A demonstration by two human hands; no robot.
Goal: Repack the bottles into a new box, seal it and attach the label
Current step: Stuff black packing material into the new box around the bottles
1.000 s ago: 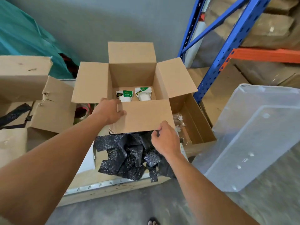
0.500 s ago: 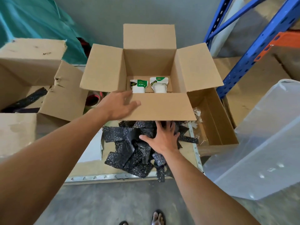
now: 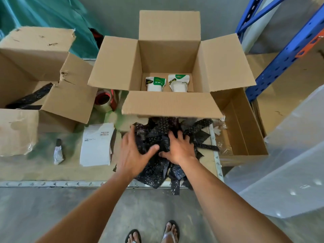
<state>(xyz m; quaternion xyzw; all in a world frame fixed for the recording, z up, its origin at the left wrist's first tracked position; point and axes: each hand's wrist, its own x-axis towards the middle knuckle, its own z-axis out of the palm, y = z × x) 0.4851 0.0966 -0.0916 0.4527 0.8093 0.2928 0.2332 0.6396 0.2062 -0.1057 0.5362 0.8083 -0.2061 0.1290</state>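
"Where are the hands?"
"The left hand point(image 3: 135, 153) has its fingers spread and its thumb pressing in. The right hand point(image 3: 179, 149) is splayed flat just beside it. Both are on the black packing scraps point(image 3: 157, 174) at the platform's point(image 3: 52, 172) near edge."
"And the bottles point(image 3: 155, 84)?"
"Two, side by side against the near wall inside the open box point(image 3: 169, 44), behind the scraps. The label sheet point(image 3: 96, 146) lies just left of the left hand."

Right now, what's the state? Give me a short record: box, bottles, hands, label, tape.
box: open, flaps spread
bottles: two, side by side on box floor
left hand: on black filler, fingers spread
right hand: on filler, beside left
label: flat on table, left of filler
tape: on table, left of box
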